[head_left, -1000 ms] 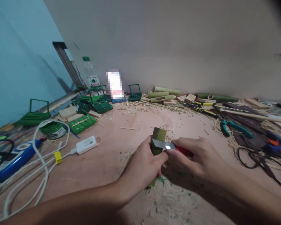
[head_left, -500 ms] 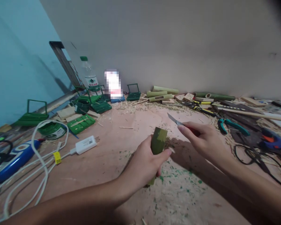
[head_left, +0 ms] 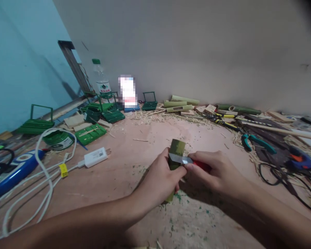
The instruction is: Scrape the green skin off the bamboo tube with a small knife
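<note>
My left hand [head_left: 162,176] is wrapped round a green bamboo piece [head_left: 178,145], which stands tilted above the worktable [head_left: 134,159]. Its top shows a paler, scraped patch. In my right hand [head_left: 214,169] is a knife [head_left: 176,158] with a red handle. The blade lies across the face of the bamboo, just above my left thumb. Small green shavings [head_left: 181,197] are scattered on the wood beneath both hands.
Left are a white plug [head_left: 95,158] with cable, a green tin [head_left: 58,140] and small green models [head_left: 114,116]. A bottle [head_left: 103,83] and a lit phone [head_left: 128,91] stand behind. Bamboo tubes [head_left: 181,108], pliers [head_left: 259,142] and a glue gun [head_left: 304,159] lie back and right.
My right hand has moved left and slightly down, bringing the knife blade from open air onto the bamboo. My left hand keeps its hold. The view has shifted slightly.
</note>
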The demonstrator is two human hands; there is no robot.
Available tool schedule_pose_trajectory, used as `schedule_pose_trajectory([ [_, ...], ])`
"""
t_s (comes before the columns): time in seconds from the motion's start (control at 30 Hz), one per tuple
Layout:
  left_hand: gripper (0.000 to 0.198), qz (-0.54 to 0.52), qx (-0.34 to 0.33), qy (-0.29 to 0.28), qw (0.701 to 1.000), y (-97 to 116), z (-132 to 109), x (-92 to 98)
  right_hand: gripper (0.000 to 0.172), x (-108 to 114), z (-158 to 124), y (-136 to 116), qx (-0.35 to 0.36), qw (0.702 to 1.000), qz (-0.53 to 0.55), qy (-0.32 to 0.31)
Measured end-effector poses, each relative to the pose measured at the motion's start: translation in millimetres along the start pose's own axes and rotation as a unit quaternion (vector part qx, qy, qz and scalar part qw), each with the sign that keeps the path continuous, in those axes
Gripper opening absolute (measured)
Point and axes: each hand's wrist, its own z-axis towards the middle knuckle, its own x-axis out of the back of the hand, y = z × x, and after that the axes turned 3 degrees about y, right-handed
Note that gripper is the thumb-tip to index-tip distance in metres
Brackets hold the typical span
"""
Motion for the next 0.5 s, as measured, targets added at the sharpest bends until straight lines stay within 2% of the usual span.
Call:
schedule_pose_trajectory([
  [0.5, 0.03, 0.018, 0.003, 0.007, 1.0, -5.5, 0.2, 1.4, 0.042, -0.2, 0.9, 0.2, -0.024, 0.999, -0.007, 0.044],
])
